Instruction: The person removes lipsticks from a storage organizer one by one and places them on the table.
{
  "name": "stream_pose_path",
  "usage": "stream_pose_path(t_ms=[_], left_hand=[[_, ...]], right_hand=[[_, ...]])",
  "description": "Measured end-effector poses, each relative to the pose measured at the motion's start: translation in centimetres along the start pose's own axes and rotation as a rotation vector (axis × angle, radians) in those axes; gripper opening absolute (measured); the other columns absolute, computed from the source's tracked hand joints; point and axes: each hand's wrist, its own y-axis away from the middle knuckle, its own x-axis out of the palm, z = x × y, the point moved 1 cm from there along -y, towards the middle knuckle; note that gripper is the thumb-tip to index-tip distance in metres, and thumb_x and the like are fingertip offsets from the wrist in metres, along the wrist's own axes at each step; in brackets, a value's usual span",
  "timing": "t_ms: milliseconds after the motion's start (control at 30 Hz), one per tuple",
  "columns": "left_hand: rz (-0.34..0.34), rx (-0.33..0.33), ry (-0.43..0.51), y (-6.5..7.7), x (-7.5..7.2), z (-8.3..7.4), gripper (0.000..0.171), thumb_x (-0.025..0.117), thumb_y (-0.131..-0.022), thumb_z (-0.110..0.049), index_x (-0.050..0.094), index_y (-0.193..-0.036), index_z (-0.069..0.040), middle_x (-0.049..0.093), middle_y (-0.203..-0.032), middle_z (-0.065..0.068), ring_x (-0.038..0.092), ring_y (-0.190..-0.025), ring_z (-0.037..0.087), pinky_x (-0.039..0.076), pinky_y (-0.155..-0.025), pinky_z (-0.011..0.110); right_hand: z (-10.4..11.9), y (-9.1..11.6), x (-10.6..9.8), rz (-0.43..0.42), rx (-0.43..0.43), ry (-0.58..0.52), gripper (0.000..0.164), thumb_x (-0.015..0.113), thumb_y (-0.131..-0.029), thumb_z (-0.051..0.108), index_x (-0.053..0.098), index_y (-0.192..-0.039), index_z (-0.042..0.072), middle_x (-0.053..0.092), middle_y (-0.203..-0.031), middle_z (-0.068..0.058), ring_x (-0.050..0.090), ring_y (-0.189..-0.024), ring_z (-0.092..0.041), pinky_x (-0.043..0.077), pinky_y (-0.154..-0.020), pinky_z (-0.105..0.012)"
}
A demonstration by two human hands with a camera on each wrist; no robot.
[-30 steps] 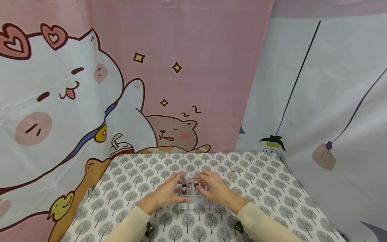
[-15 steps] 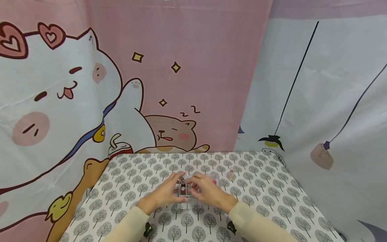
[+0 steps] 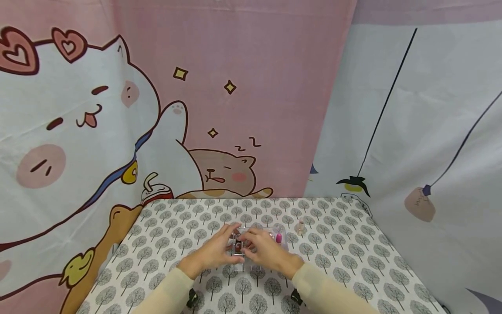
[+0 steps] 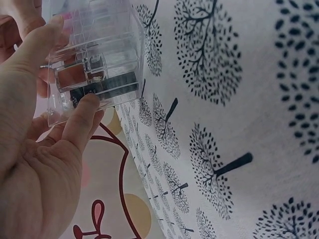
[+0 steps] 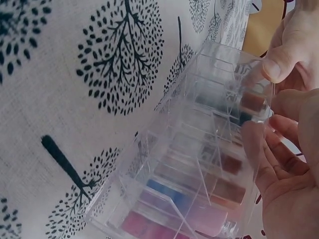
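Note:
A clear plastic organizer box (image 3: 284, 247) with divided compartments lies on the table, holding several small cosmetic tubes. My left hand (image 3: 213, 250) grips its left end, thumb at the near side and fingers at the far side. Over the left compartments, my right hand (image 3: 268, 253) has its thumb and fingertips around a red-brown cosmetic tube (image 4: 71, 75) standing in a compartment. Beside that tube is a black one (image 4: 117, 82). In the right wrist view, brown and pink tubes (image 5: 209, 219) fill other compartments. Right fingers hide part of the box in the head view.
A small clear bottle (image 3: 300, 226) stands on the table, right of the box. The tabletop has a tree-print cloth (image 3: 157, 253). A curtain (image 3: 274, 109) with cartoon animals hangs behind, and a pale curtain (image 3: 392, 131) borders the right side.
My right hand has shifted left along the box, from the middle compartments to the left column, uncovering a pink tube at the right. My left hand stays at the left end.

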Motion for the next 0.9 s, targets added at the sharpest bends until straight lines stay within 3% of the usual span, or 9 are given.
stream_pose_path(t_ms=[367,900], left_hand=[[-0.006,0.005,0.001,-0.02,-0.04,0.12,0.114,0.100,-0.095,-0.032,0.031,-0.183,-0.011,0.054,-0.162,0.020,0.066,-0.149,0.038,0.066,-0.121,0.040],[0.002,0.021,0.003,-0.24,0.05,0.29,0.114,0.100,-0.095,-0.035,0.031,-0.183,-0.011,0.054,-0.161,0.018,0.067,-0.148,0.035,0.066,-0.121,0.036]], right_hand=[[0.14,-0.01,0.51,-0.029,-0.028,0.034,0.034,0.086,-0.105,0.009,0.079,-0.138,0.002,0.080,-0.130,-0.013,0.083,-0.104,-0.015,0.069,-0.088,-0.011],[0.43,-0.23,0.52,-0.026,0.018,0.070,0.033,0.087,-0.105,0.013,0.080,-0.137,0.004,0.080,-0.127,-0.010,0.082,-0.102,-0.012,0.067,-0.088,-0.009]])
